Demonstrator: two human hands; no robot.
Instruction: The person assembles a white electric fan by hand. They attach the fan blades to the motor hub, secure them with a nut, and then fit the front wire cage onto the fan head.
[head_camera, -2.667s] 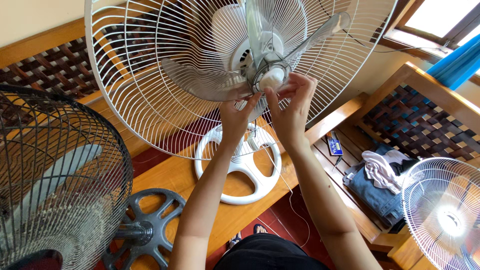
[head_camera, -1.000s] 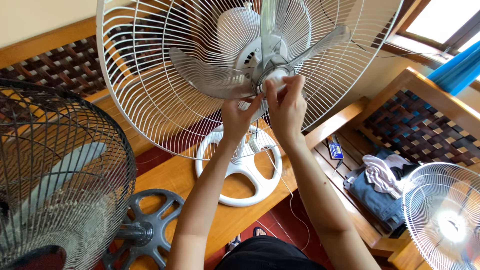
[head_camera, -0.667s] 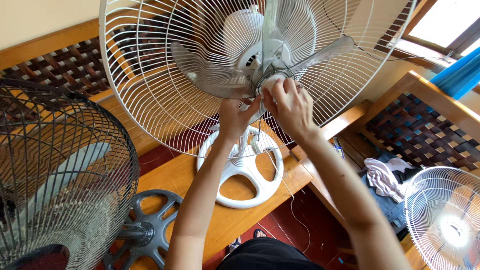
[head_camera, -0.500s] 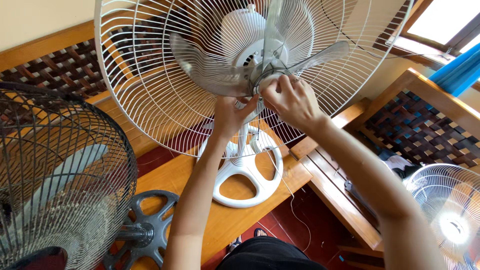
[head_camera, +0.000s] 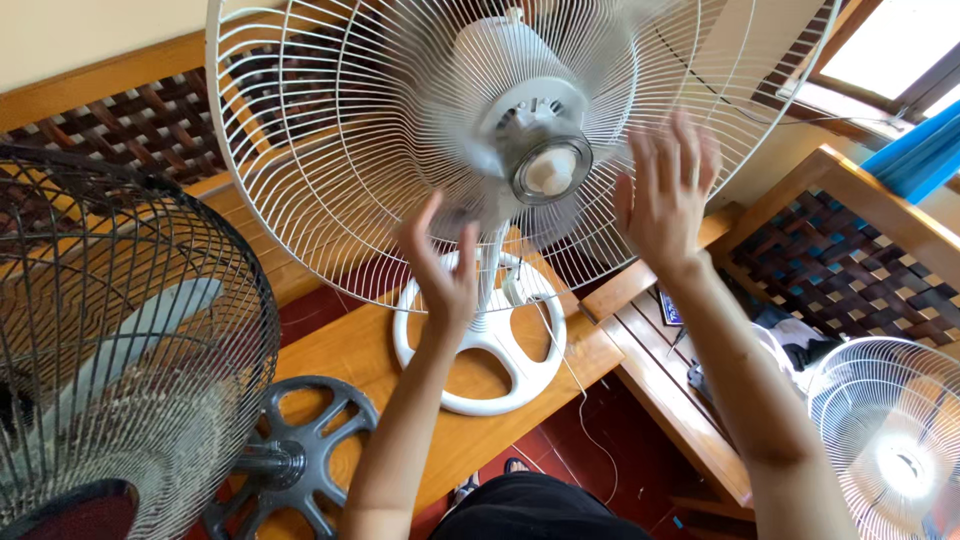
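Both hands are hovering empty with fingers spread: the left hand (head_camera: 440, 270) below-left of the white hub cap (head_camera: 550, 172), the right hand (head_camera: 668, 195) just right of it. The blades (head_camera: 470, 190) are blurring (apparently spinning), so cap fitting looks done; no front guard is showing on the rear grille (head_camera: 300, 150).

A dark-caged fan (head_camera: 120, 350) fills the nine o'clock side, its grey spoked base (head_camera: 300, 455) on the wooden surface (head_camera: 350, 350) at seven o'clock. At four o'clock lies a white fan cage (head_camera: 890, 440), crumpled clothes (head_camera: 790, 335) beside it.
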